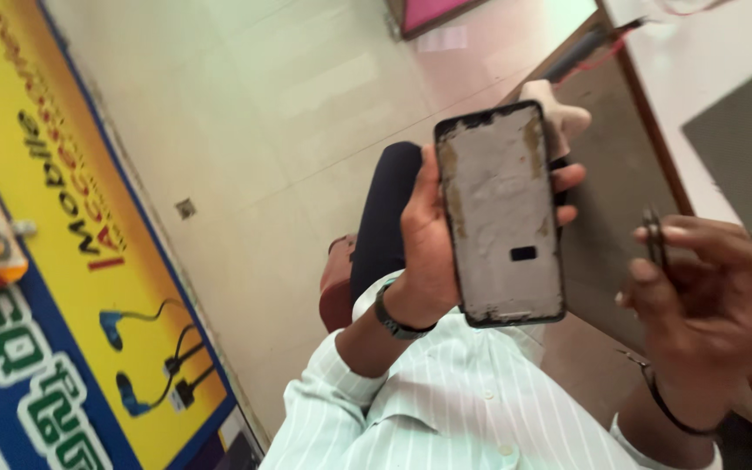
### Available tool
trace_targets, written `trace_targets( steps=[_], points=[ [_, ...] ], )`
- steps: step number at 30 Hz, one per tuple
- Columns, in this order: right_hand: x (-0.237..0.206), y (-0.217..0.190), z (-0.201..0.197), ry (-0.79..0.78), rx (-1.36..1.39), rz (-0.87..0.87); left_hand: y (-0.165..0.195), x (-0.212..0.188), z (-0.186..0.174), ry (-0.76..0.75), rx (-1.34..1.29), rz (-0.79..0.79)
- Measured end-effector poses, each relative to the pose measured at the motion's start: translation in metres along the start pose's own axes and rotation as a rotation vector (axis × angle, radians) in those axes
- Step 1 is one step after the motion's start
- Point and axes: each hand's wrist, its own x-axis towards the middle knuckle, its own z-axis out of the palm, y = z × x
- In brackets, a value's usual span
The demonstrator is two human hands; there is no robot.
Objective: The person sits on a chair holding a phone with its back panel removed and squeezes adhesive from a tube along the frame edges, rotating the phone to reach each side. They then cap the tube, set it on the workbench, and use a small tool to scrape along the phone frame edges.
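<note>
Phone frame (pixel 500 213), grey, glue-stained, rectangular hole; left hand (pixel 428 248) grip clasping it, right hand (pixel 707 296) pinching tweezers (pixel 654 239).

- Phone frame (pixel 500 213): matt grey inner face, rough adhesive residue, glossy black rim.
- Tweezers (pixel 654 239): thin dark metal.
- Shirt (pixel 446 409): striped woven cloth.
- Floor (pixel 289 104): smooth glossy tile.

Held upright in the left hand (pixel 424 252) above the lap: a phone back panel (pixel 500 213), thumb along its left edge, fingers (pixel 567 178) wrapped around its right edge. Just right of the panel, apart from it, the right hand (pixel 707 296) with tweezers (pixel 654 239) pinched in it. Behind the right hand, the table (pixel 724 52), its edge running beside the panel. Far left on the floor (pixel 306 104), a banner (pixel 71 261). Beyond the panel's top corner, a foot (pixel 559 109).
</note>
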Motion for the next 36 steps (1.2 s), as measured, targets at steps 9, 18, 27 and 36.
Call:
trace_targets(
  steps=[9,18,27,36],
  points=[
    [0.008,-0.050,0.017,-0.353,-0.812,-0.517,0.002,-0.010,-0.011,-0.011,0.069,0.117],
    [0.021,-0.082,0.064,-0.466,-0.897,-0.580,0.002,-0.014,-0.015,-0.031,0.049,0.132],
    [0.016,-0.080,0.078,-0.436,-0.846,-0.569,0.008,-0.019,-0.018,-0.019,0.095,0.121],
    [0.009,-0.079,0.083,-0.379,-0.878,-0.576,0.006,-0.013,-0.012,0.077,0.124,0.204]
  ],
)
